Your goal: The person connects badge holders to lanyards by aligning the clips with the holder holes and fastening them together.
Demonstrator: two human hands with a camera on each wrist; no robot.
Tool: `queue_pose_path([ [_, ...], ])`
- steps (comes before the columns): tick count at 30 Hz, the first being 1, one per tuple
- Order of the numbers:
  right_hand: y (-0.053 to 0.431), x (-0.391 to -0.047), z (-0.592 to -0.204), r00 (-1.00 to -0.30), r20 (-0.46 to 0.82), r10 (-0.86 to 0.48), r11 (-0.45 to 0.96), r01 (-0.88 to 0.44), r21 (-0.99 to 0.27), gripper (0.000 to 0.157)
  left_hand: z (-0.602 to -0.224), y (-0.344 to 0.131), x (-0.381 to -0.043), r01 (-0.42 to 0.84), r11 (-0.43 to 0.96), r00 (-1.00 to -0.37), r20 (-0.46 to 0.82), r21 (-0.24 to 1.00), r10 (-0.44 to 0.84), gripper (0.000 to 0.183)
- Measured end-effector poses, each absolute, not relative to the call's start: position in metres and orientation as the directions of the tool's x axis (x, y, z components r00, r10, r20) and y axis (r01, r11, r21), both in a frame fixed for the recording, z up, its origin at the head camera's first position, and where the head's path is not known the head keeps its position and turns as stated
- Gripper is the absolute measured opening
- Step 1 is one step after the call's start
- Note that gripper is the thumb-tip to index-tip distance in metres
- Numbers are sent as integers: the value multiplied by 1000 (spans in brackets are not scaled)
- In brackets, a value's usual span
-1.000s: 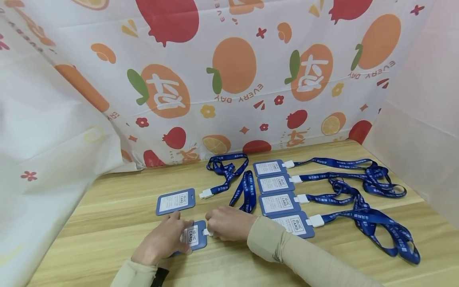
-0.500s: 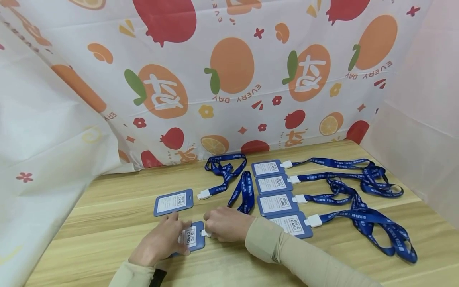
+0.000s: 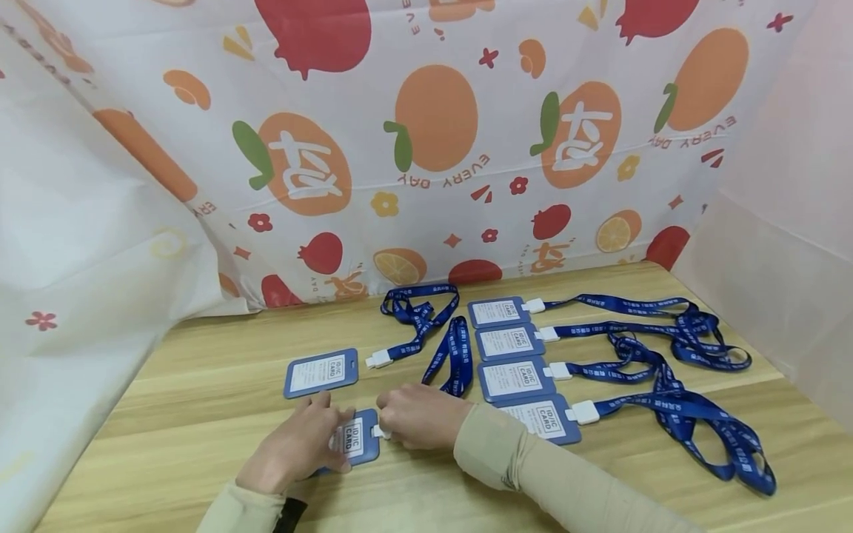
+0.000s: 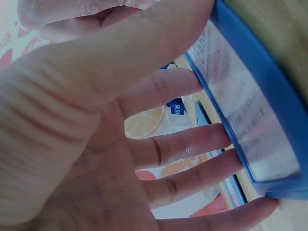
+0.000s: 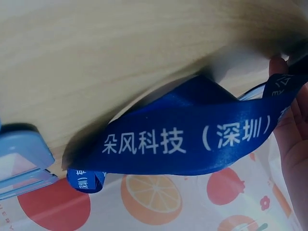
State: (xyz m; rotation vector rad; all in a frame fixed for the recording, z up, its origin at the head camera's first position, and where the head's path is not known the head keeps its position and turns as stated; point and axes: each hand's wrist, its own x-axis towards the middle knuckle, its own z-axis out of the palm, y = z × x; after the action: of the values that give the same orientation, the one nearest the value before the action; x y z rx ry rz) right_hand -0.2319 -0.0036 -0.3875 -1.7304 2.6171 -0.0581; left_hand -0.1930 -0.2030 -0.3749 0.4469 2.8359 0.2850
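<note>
My left hand (image 3: pixel 289 448) holds a blue badge holder (image 3: pixel 369 437) near the table's front edge, thumb on the near side and fingertips along the far side. The left wrist view shows the holder (image 4: pixel 250 106) tilted close to the palm. At the slotted end, my right hand (image 3: pixel 420 418) pinches the white clip (image 3: pixel 378 431) of a blue lanyard (image 3: pixel 458 355). My fingers hide most of that clip, so whether it is hooked through the slot cannot be told. Printed strap (image 5: pixel 192 139) runs loosely from this hand in the right wrist view.
Just behind lies another badge holder (image 3: pixel 321 373), with a separate lanyard clip (image 3: pixel 380 359) close to its slot. On the right, several badge holders (image 3: pixel 509 340) are stacked in a column, clipped to lanyards (image 3: pixel 700 403). A fruit-print cloth (image 3: pixel 433 222) hangs at the back.
Both hands stay at the same badge holder and clip, with hardly any visible movement. The head view shifts slightly.
</note>
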Motion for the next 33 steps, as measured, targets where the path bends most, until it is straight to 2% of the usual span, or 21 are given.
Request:
queue_pose_path([
  [33, -4, -231, -386, -380, 35, -924, 378, -924, -60, 14, -375, -205, -191, 275, 933, -919, -222, 233, 327, 73],
])
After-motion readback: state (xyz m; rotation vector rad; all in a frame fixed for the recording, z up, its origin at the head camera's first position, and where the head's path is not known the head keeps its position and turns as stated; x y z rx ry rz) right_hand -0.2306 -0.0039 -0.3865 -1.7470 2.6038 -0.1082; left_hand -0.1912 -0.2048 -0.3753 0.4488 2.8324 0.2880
